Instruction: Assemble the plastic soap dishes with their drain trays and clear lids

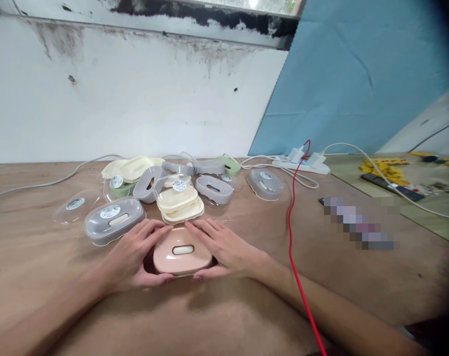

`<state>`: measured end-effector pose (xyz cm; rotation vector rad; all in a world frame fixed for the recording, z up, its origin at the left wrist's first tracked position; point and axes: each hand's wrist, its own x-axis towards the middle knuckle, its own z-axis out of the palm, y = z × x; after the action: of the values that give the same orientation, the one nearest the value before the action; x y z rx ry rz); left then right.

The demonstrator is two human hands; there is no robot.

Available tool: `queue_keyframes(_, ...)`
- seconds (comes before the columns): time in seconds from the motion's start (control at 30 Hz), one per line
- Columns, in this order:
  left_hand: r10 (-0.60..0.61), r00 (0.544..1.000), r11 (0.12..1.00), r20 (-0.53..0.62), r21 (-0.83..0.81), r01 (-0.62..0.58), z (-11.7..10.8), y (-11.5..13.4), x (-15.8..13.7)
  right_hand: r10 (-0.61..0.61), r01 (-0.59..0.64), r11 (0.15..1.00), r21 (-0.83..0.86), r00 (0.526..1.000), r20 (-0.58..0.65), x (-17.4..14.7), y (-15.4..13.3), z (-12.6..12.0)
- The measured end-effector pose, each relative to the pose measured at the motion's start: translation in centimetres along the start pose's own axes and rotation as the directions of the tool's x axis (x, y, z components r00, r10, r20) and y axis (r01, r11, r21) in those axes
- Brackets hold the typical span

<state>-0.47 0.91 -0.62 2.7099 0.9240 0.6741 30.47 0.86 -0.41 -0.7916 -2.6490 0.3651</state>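
A pink rounded plastic case (pixel 183 263) with an oval slot in its top, through which a pale strip shows, rests on the wooden table (pixel 231 316) before me. My left hand (pixel 135 252) curves round its left side, fingers at the far edge and thumb at the near edge. On the opposite side my right hand (pixel 224 249) grips it the same way. Just behind stands a stack of cream trays (pixel 183 211) under a clear cover with a round label (pixel 179 185). Near my left fingers lies a grey case (pixel 94 230) under a clear labelled cover.
Grey slotted shells (pixel 214 190), cream and green pieces and clear covers (pixel 64 210) lie scattered toward the wall. Another grey case (pixel 265 185) sits right of them. A red cable (pixel 291 237) crosses over my right forearm. A white power strip (pixel 313 167) lies behind; a blurred-out object (pixel 357 222) is at right.
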Motion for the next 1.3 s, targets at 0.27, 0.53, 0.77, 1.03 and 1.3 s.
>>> queue_keyframes(0.27, -0.030, 0.997, 0.997, -0.071, 0.063, 0.034, 0.7, 0.1, -0.1, 0.020, -0.022, 0.999, -0.028, 0.998, -0.061, 0.0, 0.2, -0.2)
queue_keyframes(0.53, -0.058, 0.988, 0.986, -0.142, 0.145, 0.078, -0.1, 0.3, 0.1, 0.056, -0.055, 0.998, 0.011, 0.994, -0.091, 0.0, 0.4, -0.7)
queue_keyframes(0.77, -0.073, 0.942, 0.939, -0.329, 0.295, 0.176, -1.2, -1.2, 2.4, 0.040, -0.036, 0.999, 0.034, 0.993, -0.107, 0.0, 0.6, -0.7)
queue_keyframes(1.03, -0.143, 0.982, 0.899, -0.123, 0.399, 0.181, -1.7, -5.2, 9.3, 0.036, -0.030, 0.998, 0.048, 0.991, -0.125, -0.1, 0.5, -0.9)
queue_keyframes(1.3, -0.116, 0.991, 0.910, -0.073, 0.392, 0.136, -2.6, -6.9, 10.4, 0.060, -0.053, 0.997, 0.056, 0.991, -0.119, -0.1, 0.5, -0.7)
